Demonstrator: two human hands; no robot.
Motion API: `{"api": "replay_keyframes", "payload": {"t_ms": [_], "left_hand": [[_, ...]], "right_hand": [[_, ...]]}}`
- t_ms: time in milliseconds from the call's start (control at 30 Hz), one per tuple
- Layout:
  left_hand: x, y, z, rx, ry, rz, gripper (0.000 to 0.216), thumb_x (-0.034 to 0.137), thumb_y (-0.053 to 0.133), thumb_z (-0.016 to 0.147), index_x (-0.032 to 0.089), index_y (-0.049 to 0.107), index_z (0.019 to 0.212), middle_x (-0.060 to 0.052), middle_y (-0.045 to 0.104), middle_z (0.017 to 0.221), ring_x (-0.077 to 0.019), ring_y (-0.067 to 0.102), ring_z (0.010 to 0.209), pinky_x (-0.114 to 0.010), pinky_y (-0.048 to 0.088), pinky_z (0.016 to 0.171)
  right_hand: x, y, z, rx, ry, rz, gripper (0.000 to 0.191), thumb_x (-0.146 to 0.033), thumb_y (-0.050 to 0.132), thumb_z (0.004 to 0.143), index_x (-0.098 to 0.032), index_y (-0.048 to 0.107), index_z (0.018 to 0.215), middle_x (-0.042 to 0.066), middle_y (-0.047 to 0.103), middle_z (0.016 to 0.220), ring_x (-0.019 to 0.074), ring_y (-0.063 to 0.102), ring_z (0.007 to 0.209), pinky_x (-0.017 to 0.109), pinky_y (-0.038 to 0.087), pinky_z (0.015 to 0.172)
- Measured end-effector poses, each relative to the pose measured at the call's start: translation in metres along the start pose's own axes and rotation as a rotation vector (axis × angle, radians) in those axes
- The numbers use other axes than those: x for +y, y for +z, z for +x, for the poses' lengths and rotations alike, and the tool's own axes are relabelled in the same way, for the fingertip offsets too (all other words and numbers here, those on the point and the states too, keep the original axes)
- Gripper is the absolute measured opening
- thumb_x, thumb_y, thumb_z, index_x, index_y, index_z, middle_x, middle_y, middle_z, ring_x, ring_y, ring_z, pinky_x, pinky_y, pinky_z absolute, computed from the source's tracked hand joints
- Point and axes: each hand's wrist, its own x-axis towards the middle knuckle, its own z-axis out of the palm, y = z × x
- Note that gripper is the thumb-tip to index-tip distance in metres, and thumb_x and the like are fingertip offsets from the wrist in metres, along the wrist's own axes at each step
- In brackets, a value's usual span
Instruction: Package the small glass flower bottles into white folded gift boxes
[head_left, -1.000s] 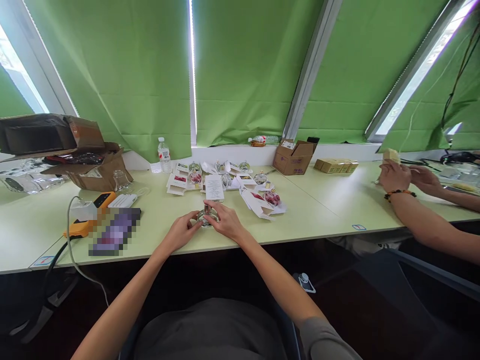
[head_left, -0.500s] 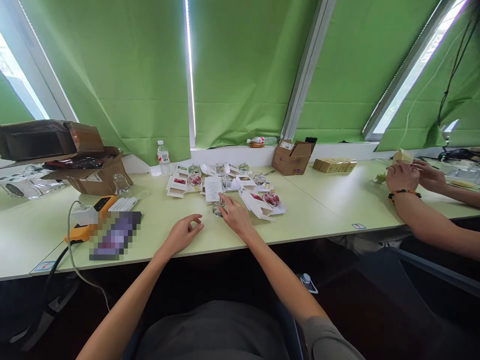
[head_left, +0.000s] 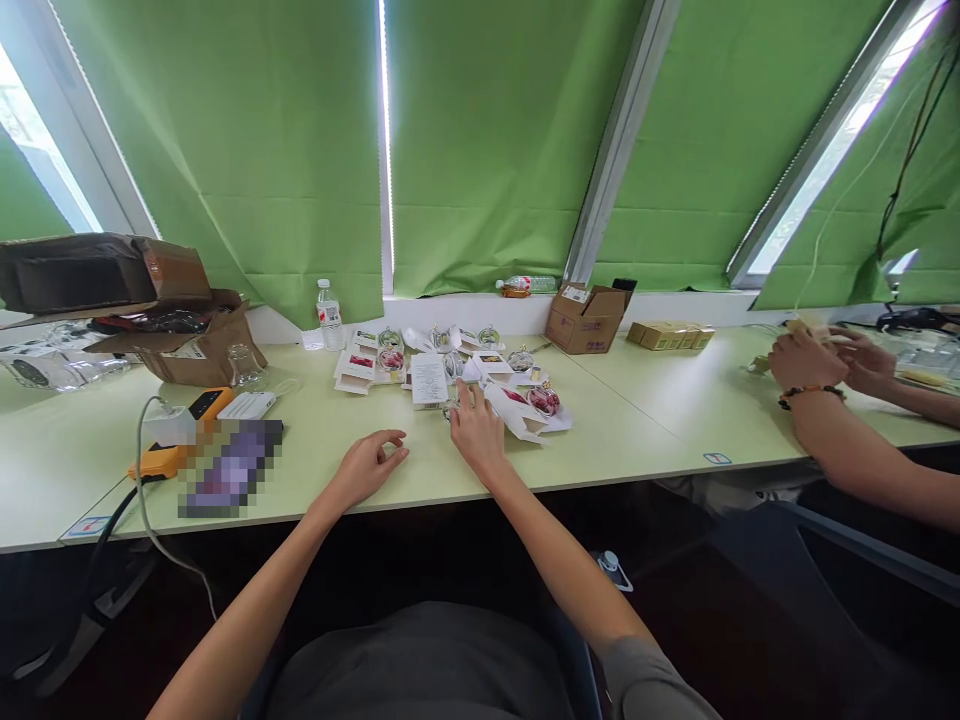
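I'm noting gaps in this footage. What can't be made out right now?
All in the head view:
Glass item: mostly hidden by the right hand, so its grip is unclear.
White box: print too small to read.
Dark slab: pixelated.
Co-worker's item: blurred, partly covered by their hands.
Co-worker's arm: cut off by the right edge.

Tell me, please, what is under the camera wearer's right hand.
A sliver of a glass bottle shows at the left edge of the right hand, beside the white box. The hand covers the rest, so its grip cannot be made out.
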Motion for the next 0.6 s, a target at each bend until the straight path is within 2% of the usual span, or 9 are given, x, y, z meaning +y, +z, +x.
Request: {"api": "replay_keyframes", "payload": {"t_ms": [67,133,233,300,467,600], "left_hand": [[0.0,0.001,0.0,0.004,0.009,-0.015,0.039,0.043,0.047,0.089,0.02,0.064,0.116,-0.004,0.069,0.091,-0.0134,0.049,0.056,-0.027,0.042,0.059],[-0.001,0.001,0.0,0.012,0.015,-0.032,0.039,0.042,0.048,0.088,0.02,0.064,0.115,-0.005,0.07,0.099,-0.013,0.048,0.055,-0.027,0.042,0.059],[0.0,0.0,-0.001,0.022,0.019,-0.049,0.038,0.042,0.049,0.088,0.02,0.065,0.114,-0.006,0.07,0.103,-0.0128,0.049,0.055,-0.028,0.043,0.059],[0.001,-0.001,-0.001,0.022,0.026,-0.056,0.038,0.043,0.049,0.088,0.02,0.066,0.113,-0.006,0.07,0.104,-0.0128,0.05,0.055,-0.028,0.044,0.06],[0.002,-0.003,-0.002,0.01,0.04,-0.059,0.036,0.042,0.047,0.089,0.021,0.066,0.112,-0.006,0.069,0.107,-0.0128,0.051,0.055,-0.028,0.043,0.059],[0.001,-0.002,-0.002,0.008,0.037,-0.058,0.037,0.041,0.046,0.09,0.02,0.065,0.112,-0.006,0.069,0.107,-0.0135,0.052,0.057,-0.028,0.043,0.061]], "right_hand": [[-0.003,-0.001,-0.002,0.047,-0.048,0.058,0.049,-0.028,0.034,0.098,-0.02,0.033,0.147,0.016,0.042,0.144,0.032,0.051,0.116,0.038,0.051,0.075],[-0.007,-0.002,-0.005,0.037,-0.145,0.124,0.046,-0.027,0.031,0.099,-0.019,0.039,0.143,0.015,0.045,0.142,0.0305,0.051,0.117,0.037,0.05,0.078],[-0.016,0.0,-0.009,-0.077,-0.32,0.159,0.039,-0.027,0.031,0.099,-0.02,0.054,0.13,0.013,0.058,0.126,0.0267,0.057,0.109,0.035,0.048,0.081],[-0.022,0.002,-0.011,-0.14,-0.354,0.128,0.035,-0.028,0.034,0.099,-0.02,0.059,0.122,0.013,0.06,0.122,0.0259,0.06,0.104,0.035,0.048,0.079],[-0.045,0.007,0.002,-0.191,-0.238,0.011,0.036,-0.033,0.04,0.096,-0.017,0.055,0.125,0.017,0.057,0.124,0.0267,0.065,0.093,0.036,0.05,0.074],[-0.068,0.015,0.034,-0.196,-0.078,-0.038,0.048,-0.034,0.044,0.094,-0.011,0.044,0.136,0.028,0.047,0.134,0.0319,0.067,0.093,0.042,0.051,0.075]]}}
